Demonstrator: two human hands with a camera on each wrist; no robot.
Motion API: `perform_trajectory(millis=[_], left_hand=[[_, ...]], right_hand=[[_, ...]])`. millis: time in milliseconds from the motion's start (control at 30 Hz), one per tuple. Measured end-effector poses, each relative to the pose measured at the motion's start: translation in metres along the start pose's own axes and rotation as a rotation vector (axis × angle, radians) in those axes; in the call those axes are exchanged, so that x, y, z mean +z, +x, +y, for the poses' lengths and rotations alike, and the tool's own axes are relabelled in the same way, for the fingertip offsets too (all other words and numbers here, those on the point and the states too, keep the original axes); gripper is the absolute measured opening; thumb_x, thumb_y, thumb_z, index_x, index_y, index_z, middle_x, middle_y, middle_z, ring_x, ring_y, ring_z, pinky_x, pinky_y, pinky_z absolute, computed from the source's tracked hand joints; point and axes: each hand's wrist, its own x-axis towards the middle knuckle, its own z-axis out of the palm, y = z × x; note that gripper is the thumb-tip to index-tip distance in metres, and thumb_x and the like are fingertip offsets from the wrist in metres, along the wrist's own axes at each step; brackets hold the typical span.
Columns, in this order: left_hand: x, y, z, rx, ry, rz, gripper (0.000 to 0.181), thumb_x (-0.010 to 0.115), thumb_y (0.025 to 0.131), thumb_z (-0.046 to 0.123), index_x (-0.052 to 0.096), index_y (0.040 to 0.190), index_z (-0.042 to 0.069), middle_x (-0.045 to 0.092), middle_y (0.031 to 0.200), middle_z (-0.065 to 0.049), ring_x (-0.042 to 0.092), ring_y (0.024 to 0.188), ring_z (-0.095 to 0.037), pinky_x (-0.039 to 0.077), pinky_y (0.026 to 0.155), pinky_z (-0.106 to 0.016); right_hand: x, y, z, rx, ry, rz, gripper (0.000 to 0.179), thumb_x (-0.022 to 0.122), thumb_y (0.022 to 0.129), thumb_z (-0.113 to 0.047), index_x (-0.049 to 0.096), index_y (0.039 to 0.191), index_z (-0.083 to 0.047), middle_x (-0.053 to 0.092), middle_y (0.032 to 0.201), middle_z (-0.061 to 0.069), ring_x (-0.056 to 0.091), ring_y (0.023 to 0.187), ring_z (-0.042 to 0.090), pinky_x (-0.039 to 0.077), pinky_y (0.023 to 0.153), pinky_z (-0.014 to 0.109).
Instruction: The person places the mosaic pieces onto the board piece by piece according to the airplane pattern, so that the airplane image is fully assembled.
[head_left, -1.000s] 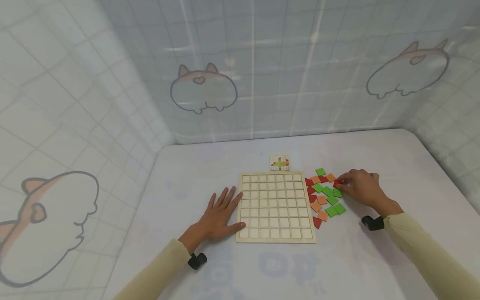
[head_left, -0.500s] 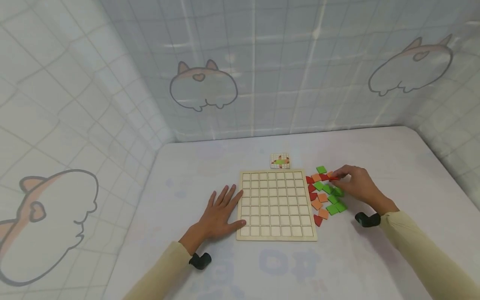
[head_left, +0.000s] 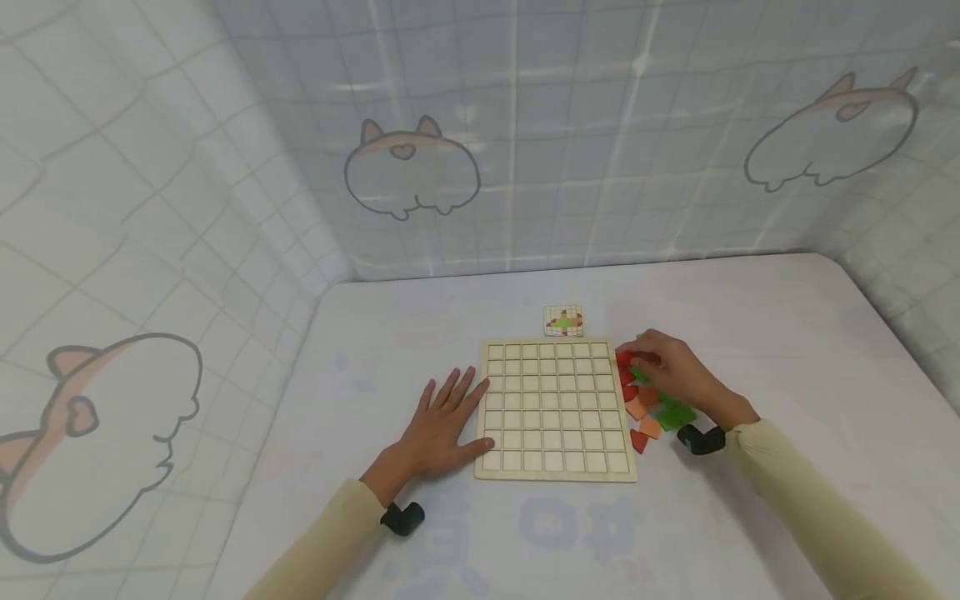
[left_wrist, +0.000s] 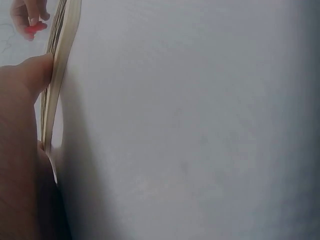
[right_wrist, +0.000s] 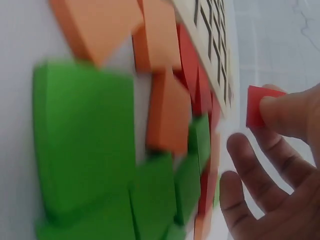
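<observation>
Between thumb and index finger my right hand [head_left: 675, 367] pinches a red tile [right_wrist: 254, 107], held just off the upper right corner of the wooden grid board [head_left: 555, 408]. Its other fingers are spread below the tile in the right wrist view. My left hand [head_left: 438, 429] lies flat with fingers spread, its thumb and index fingertips on the board's left edge. Beside the board's right edge lie loose green tiles [right_wrist: 90, 135], orange tiles [right_wrist: 167, 112] and red tiles [head_left: 639, 442]. The right hand hides part of that pile in the head view.
A small pattern card [head_left: 564, 321] with a coloured figure on a grid lies just beyond the board's far edge. The white tabletop [head_left: 390, 325] meets tiled-pattern walls at the back and both sides.
My right hand has lifted the red tile from the right side of the pile and carried it left, over the tiles, to the board's edge. The left hand has stayed in place.
</observation>
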Motion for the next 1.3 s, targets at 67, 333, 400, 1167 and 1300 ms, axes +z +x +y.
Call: perform_trajectory(millis=[67, 333, 400, 1167, 1300], left_hand=[[0.002, 0.000, -0.001, 0.000, -0.010, 0.005, 0.090, 0.038, 0.091, 0.074, 0.013, 0.160, 0.022, 0.005, 0.165, -0.007, 0.002, 0.149, -0.029, 0.004, 0.113, -0.060], [0.012, 0.001, -0.004, 0.017, -0.057, 0.043, 0.089, 0.038, 0.091, 0.073, 0.012, 0.160, 0.024, 0.005, 0.165, -0.005, 0.001, 0.150, -0.029, 0.001, 0.113, -0.060], [0.012, 0.001, -0.004, 0.019, -0.062, 0.044, 0.088, 0.039, 0.091, 0.073, 0.012, 0.160, 0.024, 0.005, 0.165, -0.006, 0.001, 0.150, -0.029, 0.001, 0.113, -0.061], [0.001, 0.001, 0.001, -0.004, 0.003, 0.012, 0.089, 0.041, 0.091, 0.071, 0.014, 0.160, 0.021, 0.008, 0.164, -0.009, 0.004, 0.149, -0.031, 0.007, 0.113, -0.061], [0.000, 0.002, 0.001, -0.006, 0.010, 0.010, 0.090, 0.039, 0.091, 0.073, 0.012, 0.160, 0.022, 0.006, 0.164, -0.008, 0.003, 0.149, -0.030, 0.006, 0.113, -0.061]], right_hand=[[0.006, 0.001, -0.003, 0.031, 0.034, -0.020, 0.028, 0.067, 0.090, 0.004, 0.069, 0.118, -0.001, 0.065, 0.098, 0.005, 0.062, 0.089, 0.022, 0.054, 0.081, 0.041], [0.023, 0.006, -0.008, 0.113, 0.073, -0.052, 0.008, 0.077, 0.086, -0.009, 0.075, 0.095, -0.009, 0.070, 0.089, -0.002, 0.065, 0.080, 0.015, 0.055, 0.076, 0.032], [0.024, 0.007, -0.008, 0.106, 0.073, -0.057, 0.007, 0.076, 0.086, -0.009, 0.075, 0.093, -0.010, 0.070, 0.090, -0.003, 0.064, 0.080, 0.014, 0.054, 0.075, 0.031], [0.034, 0.009, -0.019, 0.061, -0.099, -0.061, 0.016, 0.079, 0.084, -0.022, 0.074, 0.094, -0.011, 0.058, 0.072, -0.008, 0.051, 0.065, 0.012, 0.043, 0.058, 0.030], [0.034, 0.008, -0.021, 0.083, -0.129, -0.042, 0.016, 0.080, 0.084, -0.025, 0.075, 0.091, -0.012, 0.060, 0.074, -0.010, 0.053, 0.065, 0.010, 0.044, 0.059, 0.030]])
